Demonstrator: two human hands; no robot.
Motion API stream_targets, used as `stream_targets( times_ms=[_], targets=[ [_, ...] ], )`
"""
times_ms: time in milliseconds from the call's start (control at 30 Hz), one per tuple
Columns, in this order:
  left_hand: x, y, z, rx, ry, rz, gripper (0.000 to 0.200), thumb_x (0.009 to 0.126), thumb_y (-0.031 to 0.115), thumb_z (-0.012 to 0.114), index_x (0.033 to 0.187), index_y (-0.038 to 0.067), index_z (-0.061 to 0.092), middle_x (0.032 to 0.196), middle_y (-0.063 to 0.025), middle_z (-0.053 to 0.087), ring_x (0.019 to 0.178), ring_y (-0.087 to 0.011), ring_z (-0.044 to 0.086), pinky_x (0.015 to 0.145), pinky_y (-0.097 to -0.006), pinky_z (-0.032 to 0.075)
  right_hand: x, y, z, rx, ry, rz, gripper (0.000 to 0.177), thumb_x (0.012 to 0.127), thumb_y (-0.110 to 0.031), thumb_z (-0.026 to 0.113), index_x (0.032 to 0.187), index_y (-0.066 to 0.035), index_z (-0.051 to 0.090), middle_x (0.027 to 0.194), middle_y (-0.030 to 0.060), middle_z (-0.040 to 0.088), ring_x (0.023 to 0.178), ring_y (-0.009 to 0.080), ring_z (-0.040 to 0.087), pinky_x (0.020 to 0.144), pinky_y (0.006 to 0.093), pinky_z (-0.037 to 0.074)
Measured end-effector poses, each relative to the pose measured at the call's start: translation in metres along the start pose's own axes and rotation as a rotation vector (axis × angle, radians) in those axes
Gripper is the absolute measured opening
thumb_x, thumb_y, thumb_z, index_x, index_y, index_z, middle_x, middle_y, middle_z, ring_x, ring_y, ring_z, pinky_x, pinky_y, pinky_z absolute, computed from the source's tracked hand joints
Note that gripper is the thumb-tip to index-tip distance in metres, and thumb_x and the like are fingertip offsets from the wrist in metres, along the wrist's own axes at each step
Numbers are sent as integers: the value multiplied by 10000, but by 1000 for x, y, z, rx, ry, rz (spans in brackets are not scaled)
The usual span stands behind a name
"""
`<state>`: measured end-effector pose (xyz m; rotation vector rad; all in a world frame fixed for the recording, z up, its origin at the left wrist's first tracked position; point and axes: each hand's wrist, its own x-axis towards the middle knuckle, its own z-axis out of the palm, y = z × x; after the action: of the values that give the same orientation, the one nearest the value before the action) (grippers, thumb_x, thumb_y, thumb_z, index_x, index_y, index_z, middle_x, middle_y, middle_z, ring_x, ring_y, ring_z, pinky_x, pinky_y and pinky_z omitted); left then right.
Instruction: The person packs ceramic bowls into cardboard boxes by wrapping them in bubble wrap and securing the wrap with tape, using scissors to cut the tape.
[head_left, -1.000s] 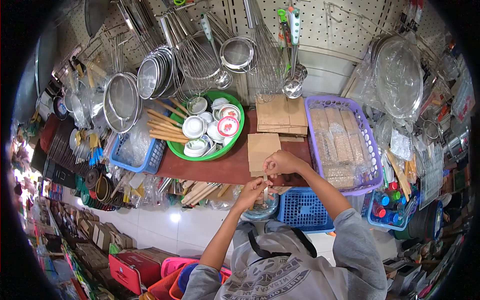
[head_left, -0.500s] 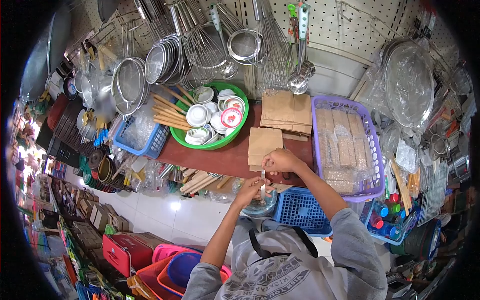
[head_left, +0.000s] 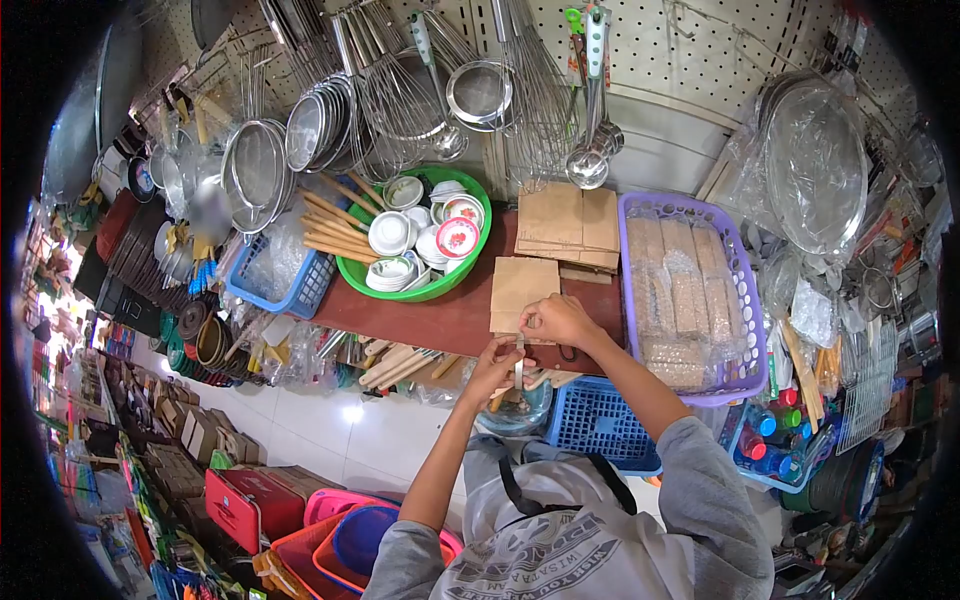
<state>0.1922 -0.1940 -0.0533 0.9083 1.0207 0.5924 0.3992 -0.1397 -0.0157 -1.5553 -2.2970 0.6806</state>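
In front of my body, my left hand (head_left: 494,370) is closed around a narrow pale roll of tape (head_left: 519,368), seen edge-on. My right hand (head_left: 556,320) is just above, its fingers pinched together at the top end of the roll. Both hands are over the front edge of the dark red table (head_left: 400,318). Right behind my right hand lies a brown cardboard piece (head_left: 524,285). A dark loop (head_left: 568,353), perhaps a scissors handle, shows by my right wrist.
A green basin (head_left: 440,285) of small bowls and wooden handles stands left. More cardboard (head_left: 566,222) lies behind, beside a purple basket (head_left: 758,340) of wrapped packs. A blue basket (head_left: 600,425) sits below the table edge. Whisks (head_left: 385,90) and strainers (head_left: 480,95) hang above.
My hands have shifted slightly left with the tape. The left fingers sit a little higher around it, and the right hand stays pinched at its top. The whole view has moved slightly.
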Motion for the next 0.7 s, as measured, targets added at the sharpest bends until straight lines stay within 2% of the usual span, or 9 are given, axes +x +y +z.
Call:
stream_targets(
  times_ms=[100,200,300,400,700],
  targets=[
    [3,-2,0,-11,-13,-10,461,1000,185,586,1411,74,411,1107,-162,703,858,-228,728,749,-314,608,-2,0,-1,5,-10,13,228,781,-337,706,930,-178,775,731,64,735,722,246,720,717,369,561],
    [6,-3,-1,-6,-19,-26,474,996,190,584,1423,80,410,1108,-149,705,851,-224,728,747,-314,606,0,1,1,37,-38,53,228,762,-344,710,909,-184,780,787,106,737,805,306,720,787,412,570],
    [6,0,0,22,-10,-40,474,992,212,591,1418,91,422,1108,-132,708,841,-213,728,739,-307,603,2,4,5,46,-33,64,228,767,-345,707,911,-184,782,796,113,738,812,313,720,790,420,568],
    [6,-2,0,28,-11,-39,475,986,236,603,1409,99,436,1100,-118,711,824,-201,729,733,-299,598,0,7,7,-5,18,-14,235,820,-368,709,942,-178,774,717,72,729,720,268,718,723,399,561],
    [6,3,-2,-9,-44,-30,476,980,282,625,1391,111,457,1075,-104,708,814,-195,734,736,-294,600,3,12,13,29,34,10,230,831,-365,713,943,-173,770,748,58,741,719,255,720,709,388,562]
  ],
)
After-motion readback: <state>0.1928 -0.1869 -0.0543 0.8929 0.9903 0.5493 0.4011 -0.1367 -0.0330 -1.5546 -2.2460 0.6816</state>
